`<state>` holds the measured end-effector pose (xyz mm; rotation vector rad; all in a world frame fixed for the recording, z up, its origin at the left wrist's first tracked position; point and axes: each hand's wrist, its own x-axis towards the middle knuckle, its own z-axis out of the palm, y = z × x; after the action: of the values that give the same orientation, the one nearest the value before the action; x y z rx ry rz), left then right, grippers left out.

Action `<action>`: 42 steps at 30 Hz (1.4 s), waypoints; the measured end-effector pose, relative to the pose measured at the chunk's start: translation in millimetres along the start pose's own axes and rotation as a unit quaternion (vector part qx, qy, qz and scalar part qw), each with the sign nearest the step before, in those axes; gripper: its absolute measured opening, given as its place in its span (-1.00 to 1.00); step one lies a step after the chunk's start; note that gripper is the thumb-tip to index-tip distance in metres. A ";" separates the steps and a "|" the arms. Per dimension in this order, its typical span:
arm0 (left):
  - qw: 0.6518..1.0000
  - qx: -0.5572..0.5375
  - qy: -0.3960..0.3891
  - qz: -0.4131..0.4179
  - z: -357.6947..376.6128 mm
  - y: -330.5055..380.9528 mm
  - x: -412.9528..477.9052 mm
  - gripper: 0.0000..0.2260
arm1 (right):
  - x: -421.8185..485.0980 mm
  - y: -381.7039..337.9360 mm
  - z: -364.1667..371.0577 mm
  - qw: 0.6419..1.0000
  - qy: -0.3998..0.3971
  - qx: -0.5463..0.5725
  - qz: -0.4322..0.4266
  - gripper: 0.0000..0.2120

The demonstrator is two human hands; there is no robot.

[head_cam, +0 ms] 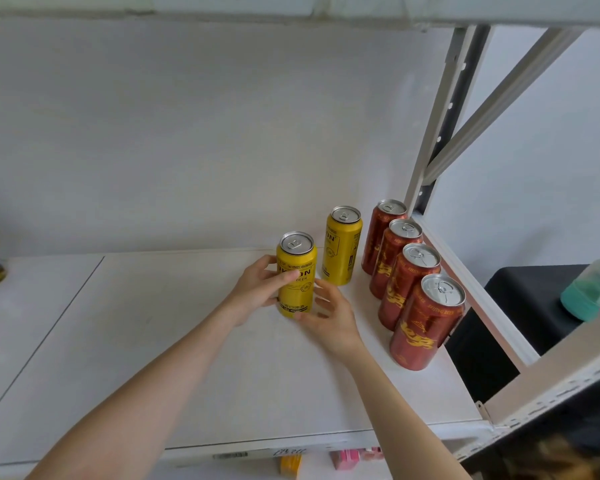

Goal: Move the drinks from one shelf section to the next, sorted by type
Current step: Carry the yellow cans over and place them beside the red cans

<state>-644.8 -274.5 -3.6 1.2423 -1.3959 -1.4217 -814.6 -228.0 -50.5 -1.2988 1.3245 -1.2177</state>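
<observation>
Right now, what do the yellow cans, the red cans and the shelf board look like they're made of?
Yellow cans: likely aluminium, going by the bare silvery lids with pull tabs; bodies printed in glossy yellow. Red cans: the same build, silver tops, shiny red and gold print. Shelf board: smooth, matt and white, maybe laminated board or painted metal; the picture does not settle which.

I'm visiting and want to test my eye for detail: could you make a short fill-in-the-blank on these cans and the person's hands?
1. The red cans along the shelf's right edge number ____.
2. The left hand has its grip on a can coloured ____.
3. The word printed on that can under the brand is ____.
4. The right hand is ____, fingers spread beside the can.

Missing words: four; yellow; BEER; open
</observation>
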 end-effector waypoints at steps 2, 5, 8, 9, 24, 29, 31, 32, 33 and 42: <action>1.000 -0.009 -0.009 0.003 6.6 -0.3 -1.5 -0.48 | -3.4 -0.1 -0.2 1.000 0.006 0.012 -0.007 -0.37; 1.000 -0.010 -0.027 0.006 19.4 -0.6 -4.0 -0.42 | -9.9 2.1 -6.6 0.999 0.030 0.020 -0.009 -0.39; 0.999 -0.004 -0.039 0.007 34.2 -2.3 -5.4 -0.33 | -17.4 6.3 -17.2 0.998 0.053 0.029 -0.008 -0.42; 0.999 -0.004 -0.042 0.008 38.9 -2.6 -5.5 -0.31 | -20.0 7.5 -20.8 0.998 0.061 0.031 -0.008 -0.42; 0.996 -0.043 -0.079 0.007 76.8 5.4 10.4 -0.50 | -24.2 10.7 -42.8 0.987 0.158 0.023 -0.011 -0.42; 0.996 -0.041 -0.075 0.007 78.8 7.0 20.1 -0.49 | -14.7 9.3 -42.8 0.986 0.163 0.035 -0.009 -0.41; 0.997 -0.041 -0.070 0.002 79.4 7.9 24.2 -0.49 | -10.8 8.2 -42.2 0.986 0.163 0.039 -0.013 -0.41; 0.997 -0.041 -0.067 0.000 79.6 8.1 26.2 -0.48 | -9.0 7.8 -41.8 0.985 0.165 0.039 -0.014 -0.42; 0.997 -0.038 -0.066 -0.002 79.7 8.2 28.3 -0.49 | -7.4 7.4 -41.4 0.985 0.166 0.038 -0.015 -0.42; 0.998 -0.009 -0.054 -0.024 73.9 12.4 44.5 -0.67 | 5.7 5.3 -40.4 0.986 0.161 0.035 -0.022 -0.42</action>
<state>-727.6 -301.4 -2.5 1.2112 -1.4290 -1.5512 -855.6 -231.6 -50.6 -1.1188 1.4689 -1.5402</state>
